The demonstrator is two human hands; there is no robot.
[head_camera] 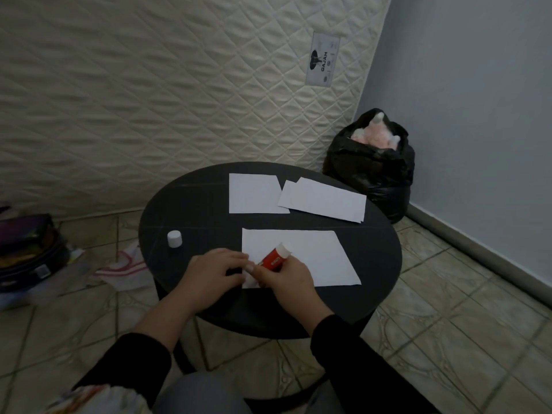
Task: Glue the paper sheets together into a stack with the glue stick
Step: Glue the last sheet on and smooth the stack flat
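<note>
One head-worn wide-angle view, looking forward and down.

The camera sits above the person's lap, close over the near edge of the round table (167, 210), with both hands low in the middle of the frame. It faces a mattress (149, 85) leaning upright behind the table and a wall (478, 100) to the right. Floor tiles (448, 339) curve at the edges.
</note>
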